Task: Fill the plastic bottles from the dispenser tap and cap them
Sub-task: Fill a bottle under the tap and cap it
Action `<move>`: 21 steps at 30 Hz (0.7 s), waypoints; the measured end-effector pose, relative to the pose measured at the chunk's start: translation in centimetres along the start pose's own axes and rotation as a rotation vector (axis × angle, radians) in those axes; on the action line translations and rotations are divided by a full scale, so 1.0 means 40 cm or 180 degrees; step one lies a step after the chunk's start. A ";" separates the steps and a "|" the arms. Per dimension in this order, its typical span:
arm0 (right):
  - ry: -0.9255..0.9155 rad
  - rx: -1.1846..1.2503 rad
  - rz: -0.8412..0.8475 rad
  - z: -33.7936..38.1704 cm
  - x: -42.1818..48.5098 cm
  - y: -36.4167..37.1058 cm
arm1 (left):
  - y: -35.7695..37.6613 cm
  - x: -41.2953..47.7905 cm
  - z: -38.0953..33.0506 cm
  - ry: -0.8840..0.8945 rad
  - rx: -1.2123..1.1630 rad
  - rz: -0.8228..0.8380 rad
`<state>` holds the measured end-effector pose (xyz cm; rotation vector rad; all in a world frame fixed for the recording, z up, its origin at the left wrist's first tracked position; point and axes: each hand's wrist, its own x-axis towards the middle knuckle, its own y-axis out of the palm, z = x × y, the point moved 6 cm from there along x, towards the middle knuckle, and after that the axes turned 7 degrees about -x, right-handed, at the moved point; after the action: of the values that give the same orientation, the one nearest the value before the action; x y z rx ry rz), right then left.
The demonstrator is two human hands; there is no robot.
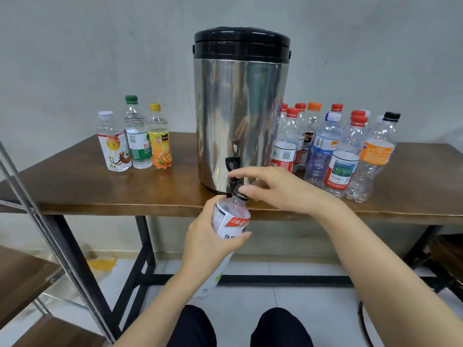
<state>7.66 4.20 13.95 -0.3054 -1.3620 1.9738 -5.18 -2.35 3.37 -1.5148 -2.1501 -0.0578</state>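
Observation:
A steel dispenser (240,108) with a black lid stands on the wooden table (100,191), its black tap (233,171) at the front edge. My left hand (208,236) grips an uncapped white-labelled bottle (231,216) below the table edge, its open neck right under the tap spout. My right hand (278,189) reaches over the bottle's mouth with fingertips on the tap. Whether water is flowing I cannot tell. Three capped filled bottles (136,136) stand left of the dispenser. Several capped empty bottles (338,151) cluster on its right.
A metal shelf frame (50,234) with wooden boards rises at the left. The table's black legs and crossbar (275,279) run below. My knees (240,326) show at the bottom. A yellow stain (102,262) marks the floor by the wall.

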 end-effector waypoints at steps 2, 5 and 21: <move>0.0328 -0.0104 -0.0167 -0.016 0.008 0.001 | 0.003 0.002 -0.002 0.0019 0.0017 0.0020; 0.0198 -0.0161 -0.0112 -0.017 0.018 0.008 | 0.006 0.004 0.001 -0.0008 0.0026 0.0057; -0.0073 0.0739 0.0263 -0.069 0.014 0.002 | 0.046 -0.015 0.049 -0.0831 -0.1016 0.0782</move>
<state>8.76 6.54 12.82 -0.2336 -1.1355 2.1855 -4.12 -1.57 0.96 -2.0613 -2.2116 -0.1300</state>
